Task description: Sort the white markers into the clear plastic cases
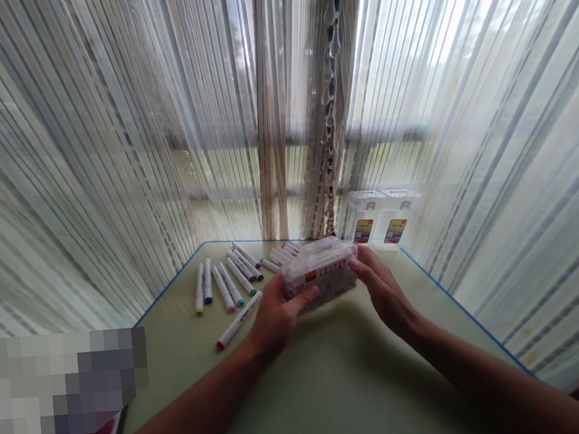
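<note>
A translucent plastic case (324, 274) with printed markings is held up over the table, tilted, between both hands. My left hand (281, 304) is closed round its left end, the thumb lying along the near face. At the right end, my right hand (374, 277) grips the case with its fingers partly hidden behind it. Whether anything lies inside the case I cannot tell. Left of it, several white markers with coloured ends lie on the table. The closest is a red-ended marker (240, 320), next to my left hand.
Two clear plastic containers (388, 212) with labels stand at the table's back right. The pale green table (328, 388) has a blue edge. String curtains (211, 116) hang close behind and on both sides. A blurred-out patch (53, 396) covers the lower left.
</note>
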Available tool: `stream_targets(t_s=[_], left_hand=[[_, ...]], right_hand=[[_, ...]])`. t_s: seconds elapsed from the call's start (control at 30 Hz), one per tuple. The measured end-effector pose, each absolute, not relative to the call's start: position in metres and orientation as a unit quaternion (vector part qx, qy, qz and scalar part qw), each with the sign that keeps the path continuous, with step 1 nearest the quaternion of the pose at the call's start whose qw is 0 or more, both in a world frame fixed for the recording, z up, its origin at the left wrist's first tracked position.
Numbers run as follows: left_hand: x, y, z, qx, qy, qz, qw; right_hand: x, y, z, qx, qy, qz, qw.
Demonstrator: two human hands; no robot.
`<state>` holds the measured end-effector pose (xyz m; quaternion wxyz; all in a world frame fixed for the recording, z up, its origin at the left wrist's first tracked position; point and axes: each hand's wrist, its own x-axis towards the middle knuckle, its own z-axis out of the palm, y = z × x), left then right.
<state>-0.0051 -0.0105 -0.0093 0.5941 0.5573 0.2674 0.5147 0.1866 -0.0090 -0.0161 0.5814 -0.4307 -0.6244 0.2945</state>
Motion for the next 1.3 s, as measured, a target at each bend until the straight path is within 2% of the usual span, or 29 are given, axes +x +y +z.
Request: stream_targets(t_s=[0.17,0.43,0.63,0.73,0.87,1.1,1.3], left_hand=[[-0.008,-0.01,-0.009,0.518,0.235,0.533,0.627],[-0.006,-0.005,-0.008,0.452,0.321,0.556,0.62],[-0.007,-0.006,-0.002,0.384,0.377,0.508,0.673],[-0.01,-0.004,0.001,0.35,0.38,0.456,0.725],[-0.012,-0.003,0.001,0.34,0.389,0.426,0.743],[-0.011,-0.006,0.002,0.365,0.35,0.464,0.727],[-0.007,-0.008,-0.003,0.41,0.356,0.507,0.669]], right_hand=[[0.181,-0.016,-0.016,-0.399,-0.644,0.335,0.56],[0.176,-0.024,-0.012,-0.398,-0.624,0.401,0.54],[0.173,-0.022,-0.015,-0.38,-0.553,0.486,0.559],[0.172,-0.021,-0.014,-0.378,-0.498,0.55,0.554],[0.171,-0.019,-0.012,-0.387,-0.452,0.593,0.542],[0.177,-0.011,-0.017,-0.401,-0.416,0.611,0.54],[0.184,-0.002,-0.024,-0.424,-0.437,0.567,0.556]])
